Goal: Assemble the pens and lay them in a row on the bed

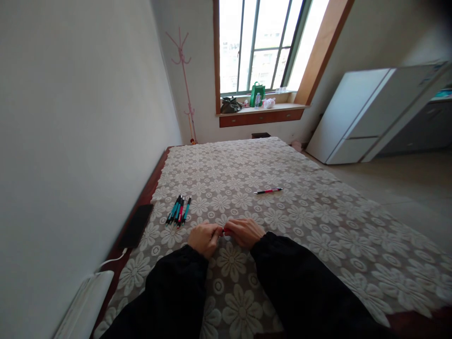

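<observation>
Two hands meet low in the middle of the frame, and between them I pinch a small red thing (223, 230), most likely a pen like the others, though my fingers hide nearly all of it. My left hand (204, 238) is curled closed on one end and my right hand (244, 232) is curled closed on the other, so both grips are shut around the same piece, just above the surface (318, 226) with its white flowered lace cloth.

Judging by how things lie, part of the work looks done. A bundle of pens (179, 210), teal ones and a red one, lies side by side in a neat row just up and left of my left hand, near the dark edge of the surface. One more pen, the lone pink pen (268, 190), lies by itself further up and to the right, well apart from the row and untouched. So I would say several pens are dealt with, one is in my grip, and at least one is left.

A dark phone (137, 225) rests at the left edge of the surface, with a white cable (113, 258) running from it toward the lower left corner. Far off, a window sill (263, 108) holds bags.
</observation>
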`<state>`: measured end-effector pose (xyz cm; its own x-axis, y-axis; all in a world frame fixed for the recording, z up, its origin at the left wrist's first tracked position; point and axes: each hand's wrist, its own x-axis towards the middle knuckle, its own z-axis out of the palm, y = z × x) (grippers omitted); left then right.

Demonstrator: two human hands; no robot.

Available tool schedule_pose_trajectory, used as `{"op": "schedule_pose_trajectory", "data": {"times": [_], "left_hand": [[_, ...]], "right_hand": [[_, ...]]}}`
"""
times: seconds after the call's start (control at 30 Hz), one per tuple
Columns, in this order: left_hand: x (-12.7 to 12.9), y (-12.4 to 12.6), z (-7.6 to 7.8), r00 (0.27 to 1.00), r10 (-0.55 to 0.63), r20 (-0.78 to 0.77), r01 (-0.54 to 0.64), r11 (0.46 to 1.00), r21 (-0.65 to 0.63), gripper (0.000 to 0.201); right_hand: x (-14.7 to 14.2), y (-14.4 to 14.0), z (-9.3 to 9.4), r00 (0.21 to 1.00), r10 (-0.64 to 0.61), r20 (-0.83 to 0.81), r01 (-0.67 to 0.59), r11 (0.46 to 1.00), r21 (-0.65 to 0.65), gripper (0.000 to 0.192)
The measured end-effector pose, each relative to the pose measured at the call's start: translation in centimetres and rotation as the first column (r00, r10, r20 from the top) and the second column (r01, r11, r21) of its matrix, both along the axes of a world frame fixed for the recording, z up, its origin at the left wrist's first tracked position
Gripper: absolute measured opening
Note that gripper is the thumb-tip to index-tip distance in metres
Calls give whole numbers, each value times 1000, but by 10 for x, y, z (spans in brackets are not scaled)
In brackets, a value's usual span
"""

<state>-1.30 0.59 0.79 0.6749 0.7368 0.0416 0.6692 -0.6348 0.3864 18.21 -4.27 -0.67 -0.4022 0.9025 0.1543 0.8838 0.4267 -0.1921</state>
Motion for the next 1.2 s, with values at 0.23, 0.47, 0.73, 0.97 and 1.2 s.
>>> {"op": "schedule_pose_trajectory", "data": {"times": [0.23, 0.47, 0.73, 0.97, 1.2], "left_hand": [[-1, 0, -2, 999, 4, 45, -4, 1000, -6, 44], [-2, 3, -9, 964, 47, 263, -25, 996, -84, 23], [-2, 5, -9, 984, 69, 164, -65, 998, -25, 38], [-2, 5, -10, 962, 26, 271, -5, 997, -75, 21], [-2, 5, -8, 968, 29, 248, -23, 999, -28, 23]], "right_hand": [[-2, -4, 2, 995, -37, -93, 34, 999, -30, 28], [1, -1, 1, 980, -104, -169, 95, 993, -64, 24], [-1, -1, -2, 983, -98, -154, 85, 993, -86, 19], [0, -1, -5, 987, -40, -156, 39, 999, -9, 24], [0, 0, -6, 984, -80, -159, 73, 996, -54, 17]]}}
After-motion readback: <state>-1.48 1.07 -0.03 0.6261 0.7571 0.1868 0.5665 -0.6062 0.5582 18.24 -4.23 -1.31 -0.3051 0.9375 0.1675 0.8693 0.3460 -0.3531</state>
